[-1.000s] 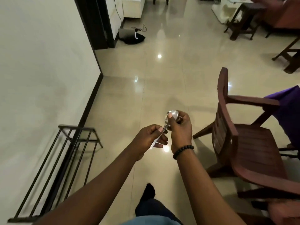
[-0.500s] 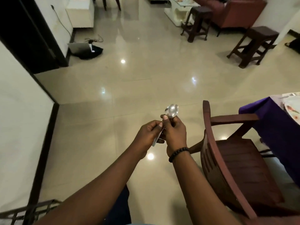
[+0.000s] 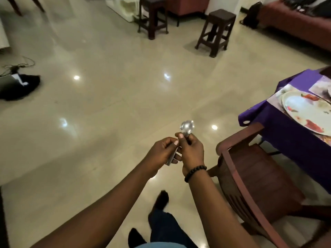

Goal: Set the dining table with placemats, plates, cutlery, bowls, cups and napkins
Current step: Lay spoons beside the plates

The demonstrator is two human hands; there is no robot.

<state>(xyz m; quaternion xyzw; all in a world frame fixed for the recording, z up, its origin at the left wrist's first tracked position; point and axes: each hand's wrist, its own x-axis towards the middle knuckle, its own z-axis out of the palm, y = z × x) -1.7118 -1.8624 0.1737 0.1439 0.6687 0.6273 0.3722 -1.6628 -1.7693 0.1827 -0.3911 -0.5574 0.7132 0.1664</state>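
Both hands' fingers (image 3: 176, 142) pinch spoon (image 3: 186, 127); chair (image 3: 254, 178) fronts table (image 3: 293, 138).

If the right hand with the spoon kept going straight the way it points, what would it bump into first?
Probably nothing soon. The right hand holds the spoon pointing up and away over bare floor. The nearest stool stands far beyond, slightly right, though depth is hard to judge.

Both arms reach forward, the left hand (image 3: 162, 150) and right hand (image 3: 192, 151) touching, fingers curled, each pinching the same spoon (image 3: 186, 127).
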